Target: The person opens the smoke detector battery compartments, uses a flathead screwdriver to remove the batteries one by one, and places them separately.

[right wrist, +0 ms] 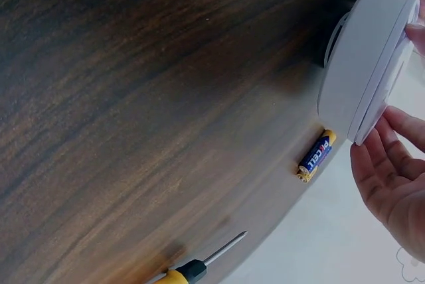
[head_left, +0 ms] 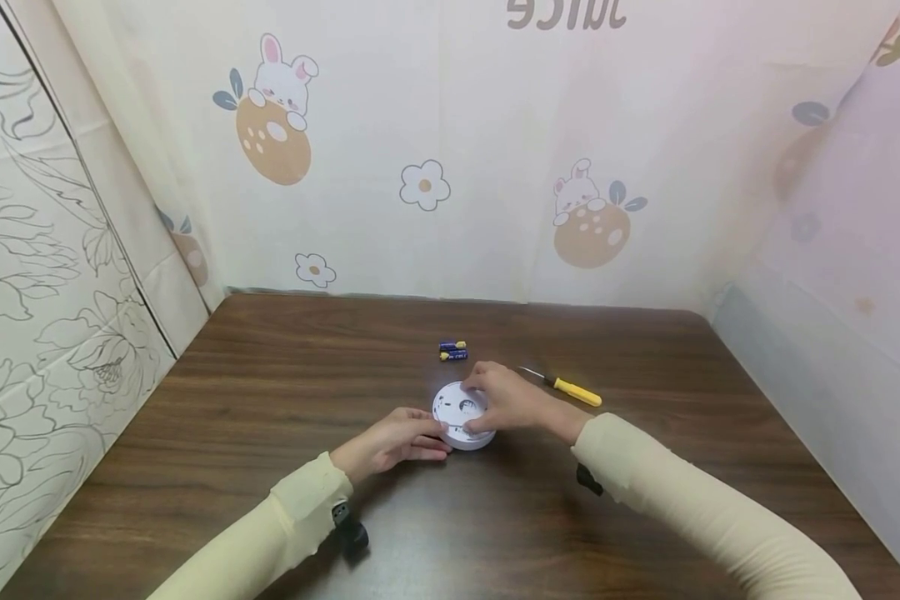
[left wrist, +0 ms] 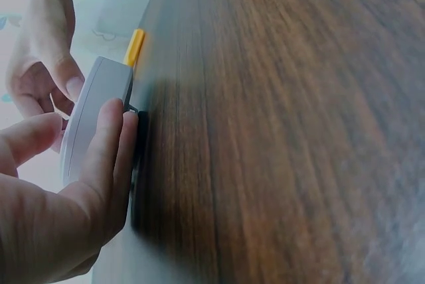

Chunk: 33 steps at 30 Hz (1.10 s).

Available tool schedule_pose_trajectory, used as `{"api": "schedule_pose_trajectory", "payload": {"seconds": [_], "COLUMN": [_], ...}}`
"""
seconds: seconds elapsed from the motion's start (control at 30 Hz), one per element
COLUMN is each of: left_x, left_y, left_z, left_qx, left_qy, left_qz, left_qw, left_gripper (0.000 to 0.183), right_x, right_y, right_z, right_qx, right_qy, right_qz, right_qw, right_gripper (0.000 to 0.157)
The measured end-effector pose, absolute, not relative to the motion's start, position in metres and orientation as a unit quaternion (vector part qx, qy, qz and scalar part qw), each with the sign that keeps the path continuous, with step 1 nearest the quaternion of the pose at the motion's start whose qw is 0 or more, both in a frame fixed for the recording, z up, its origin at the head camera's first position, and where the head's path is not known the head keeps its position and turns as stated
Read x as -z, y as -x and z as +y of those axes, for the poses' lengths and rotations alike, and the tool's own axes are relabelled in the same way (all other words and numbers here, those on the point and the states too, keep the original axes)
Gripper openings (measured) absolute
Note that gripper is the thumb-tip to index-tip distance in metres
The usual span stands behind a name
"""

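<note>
A round white device [head_left: 448,403], shaped like a smoke alarm, is held tilted just over the table by both hands. Slots and a round opening mark its upturned face. My left hand [head_left: 401,439] grips it from the left, with fingers [left wrist: 106,138] under the body and the thumb at the upper edge. From above and the right, my right hand [head_left: 506,398] spans the face, its thumb near the front edge and fingertips at the far edge. In the right wrist view, a thin seam runs around the device's side [right wrist: 365,52] close to those fingertips.
Two blue-and-yellow batteries [head_left: 453,350] lie beyond the device on the brown wooden table [head_left: 285,367]. To the right rests a yellow-handled screwdriver [head_left: 577,392], its tip toward the batteries. A printed curtain [head_left: 375,108] hangs behind the table.
</note>
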<state>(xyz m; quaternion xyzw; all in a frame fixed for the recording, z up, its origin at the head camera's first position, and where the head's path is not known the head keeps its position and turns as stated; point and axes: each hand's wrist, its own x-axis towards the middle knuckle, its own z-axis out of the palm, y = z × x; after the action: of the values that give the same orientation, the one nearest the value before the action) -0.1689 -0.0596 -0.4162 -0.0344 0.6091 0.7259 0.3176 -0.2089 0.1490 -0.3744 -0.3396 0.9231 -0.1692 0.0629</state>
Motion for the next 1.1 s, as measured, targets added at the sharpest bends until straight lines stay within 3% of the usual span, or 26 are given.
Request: {"api": "schedule_pose_trajectory", "payload": {"seconds": [0.7, 1.1], "left_x": [0.4218, 0.4202], "left_y": [0.1688, 0.1718], "left_z": [-0.0581, -0.0619], "left_qx": [-0.743, -0.721], "left_qy": [0.030, 0.011], "left_qz": [0.593, 0.613], "left_qw": [0.309, 0.322], "left_gripper": [0.025, 0.028], "right_x": [0.3684, 0.3684], "right_y": [0.2080, 0.2077], "right_z": [0.1449, 0.1460], "right_qx": [0.149, 0.122], "right_qy": [0.340, 0.370], "right_qz": [0.924, 0.918], "right_qw": [0.090, 0.078], "right_gripper": [0.054, 0.053]}}
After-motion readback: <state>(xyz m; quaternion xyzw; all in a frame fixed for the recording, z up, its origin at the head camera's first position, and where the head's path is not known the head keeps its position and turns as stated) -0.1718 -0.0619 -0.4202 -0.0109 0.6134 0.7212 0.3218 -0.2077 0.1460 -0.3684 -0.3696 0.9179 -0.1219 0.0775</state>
